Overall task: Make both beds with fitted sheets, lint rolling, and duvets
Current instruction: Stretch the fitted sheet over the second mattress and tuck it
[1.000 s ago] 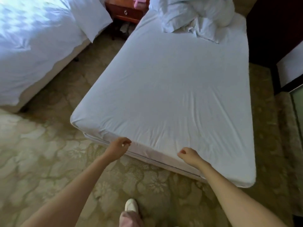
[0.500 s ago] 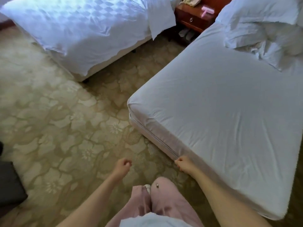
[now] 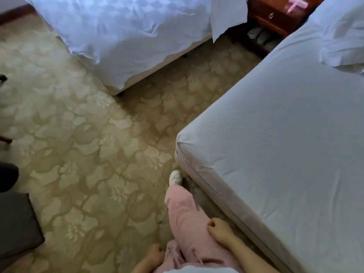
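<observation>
Where the carpet (image 3: pixel 88 154) separates the two beds, a wooden nightstand (image 3: pixel 275 18) stands between their head ends. Its single drawer is closed, a pink lint roller (image 3: pixel 297 4) lies on its top, and pale footwear (image 3: pixel 262 36), probably slippers, sits in the open space beneath.

Near bed (image 3: pixel 208 187): a fitted sheet (image 3: pixel 285 144) is drawn taut over the mattress, smooth save for faint creases. It wraps down over the foot corner, with the mattress piping showing below its hem. White bedding (image 3: pixel 342 36) is heaped at the head end.

Far bed (image 3: pixel 151 72): a white checker-weave duvet (image 3: pixel 128 36) hangs over its side and foot edges.

Right hand (image 3: pixel 218 229): loosely curled and empty, resting against the pink trouser leg (image 3: pixel 187 213) beside the near bed's foot edge.

Left hand (image 3: pixel 155 253): loosely curled, holding nothing, at the other hip.
</observation>
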Demonstrator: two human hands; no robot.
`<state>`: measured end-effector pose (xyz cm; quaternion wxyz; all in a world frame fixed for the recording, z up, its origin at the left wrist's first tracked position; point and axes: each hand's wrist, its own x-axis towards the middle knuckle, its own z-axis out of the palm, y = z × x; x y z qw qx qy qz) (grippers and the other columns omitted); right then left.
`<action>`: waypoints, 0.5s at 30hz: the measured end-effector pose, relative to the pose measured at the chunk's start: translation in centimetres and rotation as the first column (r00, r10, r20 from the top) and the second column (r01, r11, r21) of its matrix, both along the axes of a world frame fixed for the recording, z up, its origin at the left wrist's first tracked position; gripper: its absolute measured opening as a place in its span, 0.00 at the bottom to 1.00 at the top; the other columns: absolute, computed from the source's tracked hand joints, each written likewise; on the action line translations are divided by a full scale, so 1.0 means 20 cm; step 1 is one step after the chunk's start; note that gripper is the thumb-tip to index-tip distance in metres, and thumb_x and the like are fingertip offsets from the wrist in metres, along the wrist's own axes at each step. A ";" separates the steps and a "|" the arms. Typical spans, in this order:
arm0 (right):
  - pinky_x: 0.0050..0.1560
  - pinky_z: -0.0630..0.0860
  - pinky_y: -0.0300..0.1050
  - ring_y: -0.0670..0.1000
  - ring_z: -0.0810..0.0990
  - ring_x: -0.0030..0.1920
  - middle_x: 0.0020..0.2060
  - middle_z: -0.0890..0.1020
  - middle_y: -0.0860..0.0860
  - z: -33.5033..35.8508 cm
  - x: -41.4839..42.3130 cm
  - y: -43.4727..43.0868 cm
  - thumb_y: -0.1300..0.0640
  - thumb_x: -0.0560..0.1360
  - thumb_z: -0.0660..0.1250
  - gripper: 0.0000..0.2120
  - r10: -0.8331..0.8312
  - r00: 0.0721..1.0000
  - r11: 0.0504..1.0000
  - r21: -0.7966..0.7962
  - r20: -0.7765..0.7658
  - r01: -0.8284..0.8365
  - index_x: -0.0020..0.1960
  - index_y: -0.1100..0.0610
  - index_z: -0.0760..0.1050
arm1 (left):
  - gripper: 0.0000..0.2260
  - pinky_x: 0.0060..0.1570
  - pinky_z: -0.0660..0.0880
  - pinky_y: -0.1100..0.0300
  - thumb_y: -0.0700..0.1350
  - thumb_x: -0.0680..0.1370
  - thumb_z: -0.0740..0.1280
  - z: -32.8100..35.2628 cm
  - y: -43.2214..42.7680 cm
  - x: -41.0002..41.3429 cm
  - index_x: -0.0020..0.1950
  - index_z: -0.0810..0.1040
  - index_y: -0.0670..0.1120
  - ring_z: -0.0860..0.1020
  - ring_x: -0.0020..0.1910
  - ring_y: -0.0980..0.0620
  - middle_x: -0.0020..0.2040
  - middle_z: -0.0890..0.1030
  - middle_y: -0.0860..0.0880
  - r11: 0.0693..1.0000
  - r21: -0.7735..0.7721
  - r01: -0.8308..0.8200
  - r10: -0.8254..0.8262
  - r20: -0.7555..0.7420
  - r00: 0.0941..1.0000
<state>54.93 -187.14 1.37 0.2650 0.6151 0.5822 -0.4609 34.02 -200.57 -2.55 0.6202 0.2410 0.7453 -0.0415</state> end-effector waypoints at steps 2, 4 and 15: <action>0.44 0.66 0.42 0.50 0.71 0.45 0.47 0.77 0.55 -0.01 -0.12 0.25 0.58 0.77 0.56 0.08 -0.063 0.998 0.998 -0.020 0.012 0.063 0.39 0.54 0.68 | 0.20 0.58 0.68 0.62 0.52 0.70 0.63 0.06 0.24 -0.12 0.58 0.78 0.43 0.72 0.59 0.53 0.61 0.74 0.50 0.999 0.047 0.014 -0.015 0.031 0.999; 0.45 0.65 0.40 0.50 0.70 0.45 0.46 0.76 0.56 0.03 -0.28 0.49 0.58 0.77 0.55 0.12 -0.061 0.998 0.997 -0.043 0.011 0.061 0.35 0.51 0.64 | 0.08 0.48 0.69 0.59 0.40 0.77 0.61 0.15 0.49 -0.26 0.48 0.79 0.40 0.70 0.48 0.54 0.51 0.78 0.45 0.999 0.046 0.027 -0.029 0.043 0.999; 0.37 0.68 0.43 0.50 0.71 0.35 0.33 0.73 0.54 0.23 -1.07 1.53 0.61 0.74 0.57 0.08 -0.309 0.904 0.948 -0.022 -0.295 0.317 0.36 0.55 0.70 | 0.09 0.44 0.69 0.58 0.35 0.75 0.59 0.29 1.77 -1.02 0.41 0.77 0.44 0.75 0.43 0.47 0.40 0.78 0.44 0.884 0.398 -0.246 0.334 -0.166 0.928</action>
